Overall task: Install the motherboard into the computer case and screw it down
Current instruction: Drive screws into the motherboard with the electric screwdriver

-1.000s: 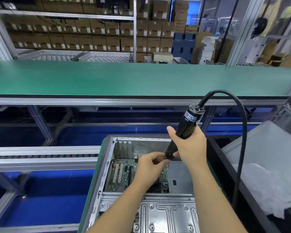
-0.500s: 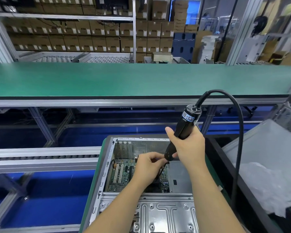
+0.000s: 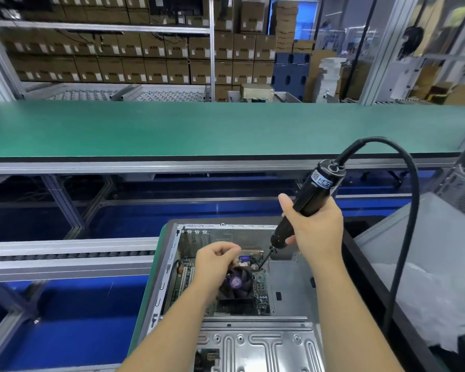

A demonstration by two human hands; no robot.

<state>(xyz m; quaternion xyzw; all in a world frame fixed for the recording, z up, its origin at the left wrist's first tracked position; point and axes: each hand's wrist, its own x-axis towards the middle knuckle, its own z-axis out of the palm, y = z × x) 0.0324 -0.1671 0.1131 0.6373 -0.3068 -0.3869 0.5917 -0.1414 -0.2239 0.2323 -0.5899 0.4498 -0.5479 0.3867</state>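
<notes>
Nothing here can be read for you: the blue-and-white label (image 3: 323, 180) wrapped round the top of your electric screwdriver (image 3: 310, 197) carries characters too blurred to make out, the purple sticker (image 3: 236, 282) on the cooler fan shows no legible print, and the white labels on the stacked cardboard boxes (image 3: 156, 68) are too small
</notes>
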